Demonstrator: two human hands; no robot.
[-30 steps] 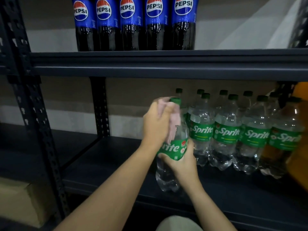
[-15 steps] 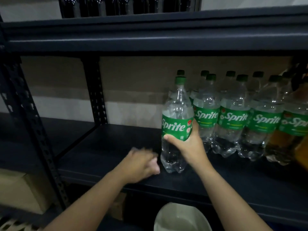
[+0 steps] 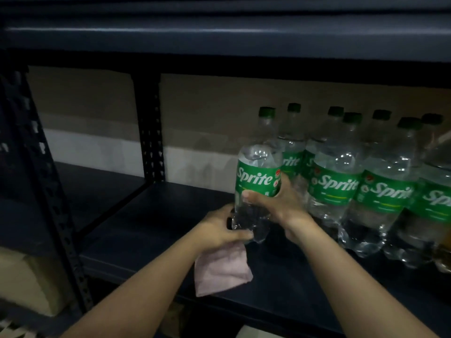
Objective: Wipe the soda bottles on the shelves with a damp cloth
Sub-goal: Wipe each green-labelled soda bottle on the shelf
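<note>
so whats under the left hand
A pink cloth hangs below the left hand, over the shelf. How the fingers hold it is hidden.

One camera on the person's head looks forward and down, close to the dark metal shelf [image 3: 151,230].

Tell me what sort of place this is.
Probably a stockroom or shop storage area: a dark slotted-steel shelf with perforated uprights, a row of identical Sprite bottles stocked together, and what looks like a cardboard box on the level below.
</note>
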